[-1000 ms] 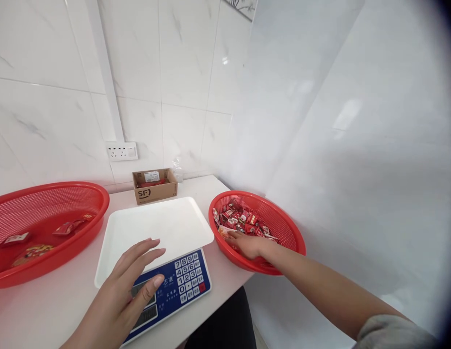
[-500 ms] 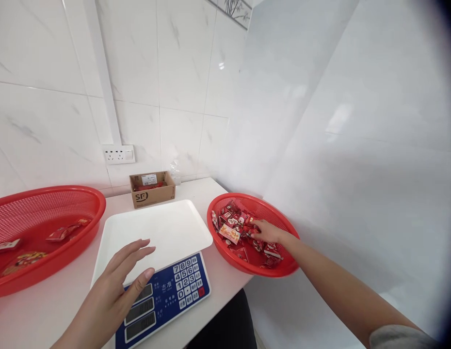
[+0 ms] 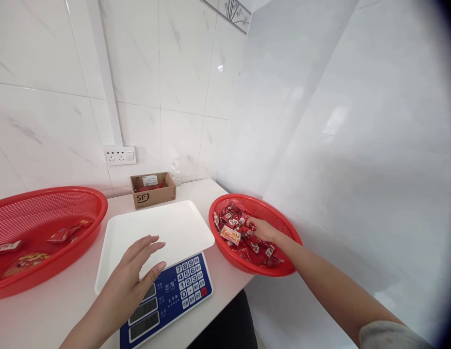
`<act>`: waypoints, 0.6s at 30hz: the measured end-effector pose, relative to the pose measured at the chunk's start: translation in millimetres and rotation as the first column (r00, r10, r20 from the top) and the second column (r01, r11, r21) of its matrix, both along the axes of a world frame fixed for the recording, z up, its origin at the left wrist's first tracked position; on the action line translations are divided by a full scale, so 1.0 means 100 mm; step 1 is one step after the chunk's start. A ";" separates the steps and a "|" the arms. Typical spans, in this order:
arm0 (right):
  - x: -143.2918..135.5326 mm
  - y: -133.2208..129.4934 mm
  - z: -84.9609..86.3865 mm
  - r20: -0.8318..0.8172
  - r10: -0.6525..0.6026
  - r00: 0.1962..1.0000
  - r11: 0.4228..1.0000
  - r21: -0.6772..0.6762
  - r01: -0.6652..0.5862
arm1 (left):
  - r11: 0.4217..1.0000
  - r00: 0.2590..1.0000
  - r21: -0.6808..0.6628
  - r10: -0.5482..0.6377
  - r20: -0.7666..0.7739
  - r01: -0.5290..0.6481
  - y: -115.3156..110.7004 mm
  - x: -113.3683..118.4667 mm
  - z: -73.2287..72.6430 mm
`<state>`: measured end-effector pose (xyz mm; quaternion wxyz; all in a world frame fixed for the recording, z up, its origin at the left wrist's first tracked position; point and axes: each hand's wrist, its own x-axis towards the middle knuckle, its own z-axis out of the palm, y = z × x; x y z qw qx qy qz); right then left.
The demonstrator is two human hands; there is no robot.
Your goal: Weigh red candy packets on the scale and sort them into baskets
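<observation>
My right hand (image 3: 261,230) reaches into the smaller red plastic basket (image 3: 280,218) at the right, its fingers curled down among red-wrapped snack packets (image 3: 243,253). Whatever its fingertips grip is hidden. Close by that hand, a pale orange packet (image 3: 231,235) lies on top of the red ones. My left hand (image 3: 133,271) hovers with fingers apart over the near edge of a digital scale, holding nothing. The scale has a bare white tray (image 3: 156,223) and a blue keypad panel (image 3: 174,291), whose displays my left hand partly covers.
A large red basket (image 3: 94,228) with a few packets stands at the left. Behind the scale sit an open cardboard box (image 3: 154,196) with red items inside and a clear plastic thing (image 3: 175,172). A tiled wall with a socket (image 3: 120,155) closes off the back; a pale panel rises at right.
My left hand has shifted slightly right over the scale. My right hand has moved a little left and deeper among the packets, its fingers curling more.
</observation>
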<state>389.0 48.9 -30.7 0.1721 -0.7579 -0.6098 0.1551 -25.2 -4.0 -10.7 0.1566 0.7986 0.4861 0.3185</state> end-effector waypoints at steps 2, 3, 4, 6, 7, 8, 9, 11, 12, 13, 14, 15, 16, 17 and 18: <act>-0.05 0.04 0.13 -0.111 -0.011 0.994 0.998 0.060 0.018 | 1.000 1.000 0.030 -0.008 -0.017 0.009 0.02 0.00 -0.03; -0.09 0.06 0.20 -0.172 -0.014 0.985 0.994 0.105 0.033 | 0.999 1.000 0.038 -0.015 -0.014 0.015 0.03 0.01 -0.05; -0.16 0.08 0.27 -0.235 -0.012 0.972 0.987 0.155 0.049 | 0.999 1.000 0.035 -0.022 -0.004 0.022 0.03 0.02 -0.06; -0.39 0.13 0.42 -0.370 0.027 0.929 0.967 0.246 0.070 | 0.999 0.999 -0.005 -0.042 0.027 0.042 0.02 0.05 -0.05; -0.54 0.15 0.48 -0.437 0.062 0.897 0.957 0.281 0.071 | 0.997 0.997 -0.043 -0.054 0.049 0.056 0.01 0.07 -0.04; -0.72 0.16 0.53 -0.499 0.106 0.860 0.949 0.309 0.063 | 0.993 0.995 -0.092 -0.067 0.077 0.074 -0.01 0.11 -0.02; -0.92 0.17 0.57 -0.558 0.150 0.816 0.942 0.331 0.052 | 0.984 0.990 -0.148 -0.080 0.120 0.098 -0.02 0.15 0.00; -1.37 0.17 0.61 -0.665 0.248 0.704 0.928 0.371 0.024 | 0.949 0.962 -0.267 -0.098 0.255 0.168 -0.04 0.24 0.04; -1.61 0.16 0.61 -0.797 0.312 0.517 0.921 0.387 0.040 | 0.924 0.933 -0.319 -0.093 0.347 0.211 -0.04 0.29 0.06; -1.83 0.15 0.60 -0.870 0.342 0.356 0.923 0.382 0.048 | 0.896 0.892 -0.361 -0.078 0.446 0.259 -0.04 0.34 0.07; -2.05 0.14 0.57 -0.905 0.345 0.248 0.929 0.367 0.046 | 0.868 0.838 -0.396 -0.041 0.544 0.299 -0.02 0.38 0.08; -2.24 0.12 0.54 -0.924 0.340 0.174 0.935 0.351 0.038 | 0.844 0.776 -0.422 0.012 0.631 0.330 0.01 0.40 0.08; -2.40 0.11 0.51 -0.934 0.332 0.134 0.941 0.338 0.026 | 0.828 0.712 -0.442 0.075 0.698 0.346 0.04 0.41 0.08; -2.53 0.11 0.47 -0.938 0.326 0.116 0.944 0.330 0.016 | 0.821 0.652 -0.453 0.135 0.746 0.348 0.08 0.40 0.08; -2.63 0.11 0.43 -0.940 0.323 0.109 0.945 0.326 0.008 | 0.821 0.607 -0.460 0.184 0.773 0.337 0.11 0.37 0.07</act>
